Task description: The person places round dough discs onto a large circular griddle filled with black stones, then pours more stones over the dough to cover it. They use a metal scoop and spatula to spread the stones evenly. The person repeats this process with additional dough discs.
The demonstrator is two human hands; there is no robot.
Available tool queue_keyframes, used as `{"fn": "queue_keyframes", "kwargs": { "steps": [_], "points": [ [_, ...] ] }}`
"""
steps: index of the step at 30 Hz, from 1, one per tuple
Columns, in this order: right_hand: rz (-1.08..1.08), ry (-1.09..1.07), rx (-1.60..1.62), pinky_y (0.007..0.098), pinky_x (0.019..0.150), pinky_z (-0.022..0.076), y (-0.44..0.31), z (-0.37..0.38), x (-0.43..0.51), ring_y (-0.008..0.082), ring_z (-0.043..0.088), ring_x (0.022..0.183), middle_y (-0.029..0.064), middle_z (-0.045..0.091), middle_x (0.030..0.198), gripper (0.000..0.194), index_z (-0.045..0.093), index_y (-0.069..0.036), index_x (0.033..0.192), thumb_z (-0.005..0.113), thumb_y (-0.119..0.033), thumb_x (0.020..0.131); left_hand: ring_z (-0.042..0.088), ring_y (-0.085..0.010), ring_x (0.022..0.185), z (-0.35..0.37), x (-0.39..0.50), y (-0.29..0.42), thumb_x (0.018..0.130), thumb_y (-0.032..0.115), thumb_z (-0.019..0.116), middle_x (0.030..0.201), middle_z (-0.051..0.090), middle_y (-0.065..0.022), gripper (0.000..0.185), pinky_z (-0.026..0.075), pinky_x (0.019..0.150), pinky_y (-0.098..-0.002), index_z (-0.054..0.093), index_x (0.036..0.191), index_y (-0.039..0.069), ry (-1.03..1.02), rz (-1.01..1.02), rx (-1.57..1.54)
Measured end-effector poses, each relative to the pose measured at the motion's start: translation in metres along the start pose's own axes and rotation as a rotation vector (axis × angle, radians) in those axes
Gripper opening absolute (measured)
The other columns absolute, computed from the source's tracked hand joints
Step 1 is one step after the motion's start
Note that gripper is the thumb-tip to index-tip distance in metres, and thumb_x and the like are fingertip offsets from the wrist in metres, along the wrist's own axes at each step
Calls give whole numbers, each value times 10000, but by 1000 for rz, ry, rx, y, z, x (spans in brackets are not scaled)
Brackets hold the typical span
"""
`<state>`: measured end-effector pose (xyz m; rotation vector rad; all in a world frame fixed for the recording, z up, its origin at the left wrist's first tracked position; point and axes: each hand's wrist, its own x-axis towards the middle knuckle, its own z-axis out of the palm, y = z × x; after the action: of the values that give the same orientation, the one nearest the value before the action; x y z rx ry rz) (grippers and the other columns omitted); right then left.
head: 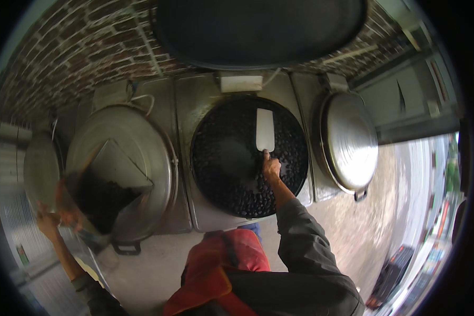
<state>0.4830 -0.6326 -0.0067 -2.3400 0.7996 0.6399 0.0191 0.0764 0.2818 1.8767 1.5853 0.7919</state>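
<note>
My right hand is closed on a flat white scraper, its blade pointing away from me over a round black pan. Many small dark pieces, glossy towards the near edge, lie in the pan. At the left, my left hand is at the near-left side of a square metal scoop or tray, blurred, with a dark mass inside. This scoop is over a large round metal lid. How my left fingers hold it is too blurred to make out fully.
Another round metal lid with a black handle stands to the right of the pan. A further round lid is at the far left. Behind the metal worktop rises a brick wall; a large dark round lid overhangs the pan's far side.
</note>
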Motion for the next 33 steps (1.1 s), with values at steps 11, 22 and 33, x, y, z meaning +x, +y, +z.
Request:
{"fn": "queue_keyframes", "kwargs": {
  "steps": [11,22,33],
  "points": [
    [-806,-280,-409,562,853,567,5,41,-53,525,713,961,349,721,923,663,755,67,924,578,-559,1049,568,-220,380,-94,-454,-350,1069,564,529,518,601,-125,614,488,384,-368,718,966,-11,68,-510,255],
    [-1043,-563,-888,602,838,596,109,-117,-75,517,733,944,324,731,957,556,731,-35,1042,526,-551,1063,748,-415,637,39,-820,-230,1025,391,577,785,726,-282,458,637,529,-523,654,1050,-60,-339,-1437,118],
    [-1334,-388,-1571,516,631,606,101,-276,133,390,764,769,210,751,929,515,625,-109,1432,533,-483,1090,706,-325,524,64,-714,-209,1023,347,597,666,705,-219,412,571,452,-414,670,1110,-49,-398,-1095,-57]
  ]
}}
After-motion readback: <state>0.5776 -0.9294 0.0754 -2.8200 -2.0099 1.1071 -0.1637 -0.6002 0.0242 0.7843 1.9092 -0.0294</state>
